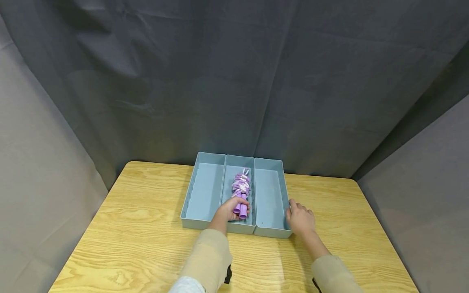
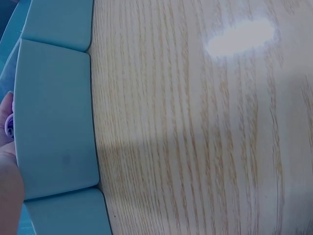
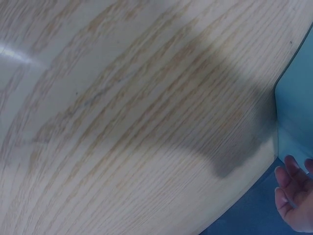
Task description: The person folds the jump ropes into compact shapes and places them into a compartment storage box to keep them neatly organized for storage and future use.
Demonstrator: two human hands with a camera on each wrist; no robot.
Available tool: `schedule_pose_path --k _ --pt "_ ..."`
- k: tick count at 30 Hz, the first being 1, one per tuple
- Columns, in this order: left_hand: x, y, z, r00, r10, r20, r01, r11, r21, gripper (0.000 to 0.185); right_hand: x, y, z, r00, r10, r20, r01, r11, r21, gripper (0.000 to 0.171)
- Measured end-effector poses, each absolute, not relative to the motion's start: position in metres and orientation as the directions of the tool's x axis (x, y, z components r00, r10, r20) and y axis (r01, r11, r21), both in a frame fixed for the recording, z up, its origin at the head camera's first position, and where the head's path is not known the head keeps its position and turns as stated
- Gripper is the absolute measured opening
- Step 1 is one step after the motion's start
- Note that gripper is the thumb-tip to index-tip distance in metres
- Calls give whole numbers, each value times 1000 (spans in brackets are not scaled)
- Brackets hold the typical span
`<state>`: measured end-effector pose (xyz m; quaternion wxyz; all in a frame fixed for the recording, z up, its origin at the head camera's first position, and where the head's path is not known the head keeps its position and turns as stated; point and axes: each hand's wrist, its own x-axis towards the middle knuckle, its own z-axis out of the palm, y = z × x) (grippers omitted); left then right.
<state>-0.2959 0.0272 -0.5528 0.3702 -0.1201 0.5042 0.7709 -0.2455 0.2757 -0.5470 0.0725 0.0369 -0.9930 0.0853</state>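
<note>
1. A purple jump rope, bundled, is seen in the middle compartment of a blue three-part tray on the wooden bench; the two outer compartments appear to hold nothing.
2. The left hand is curled round the purple handles at the near end of the bundle; the coiled cord lies beyond the fingers, toward the tray's far wall.
3. The right hand is laid on the bench with fingers relaxed and holding nothing; its fingertips are touching, or just beside, the tray's outer right wall, near the front corner.
4. In the left wrist view only the tray's outer front wall and the bench grain are shown, with a sliver of the left hand at the edge; the grip itself cannot be checked there.
5. Judgement: the bundle is best handled with both handles kept together in the grip and moved straight along the compartment, so that loose loops are not caught on the dividers.
6. Judgement: the tray is light and may slide; steady contact from the right hand at the wall would be advisable.
</note>
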Motion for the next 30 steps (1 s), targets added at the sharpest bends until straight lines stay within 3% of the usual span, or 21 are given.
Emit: schedule_pose_path --k 7,14,19,30 --pt "-297 29 -556 -729 407 -550 -663 -222 715 6 -245 275 -547 -986 -62 154 -87 983 -164 32" --pt "-304 35 -574 -794 342 -503 -580 -175 796 26 -244 276 -548 -985 -58 162 -86 981 -175 32" --pt "-300 36 -571 -843 243 -479 -522 -158 838 33 -245 276 -548 -986 -52 156 -79 981 -178 32" --pt "-290 35 -558 -885 31 -464 -465 -91 881 39 -245 276 -549 -989 -47 140 -72 980 -184 33"
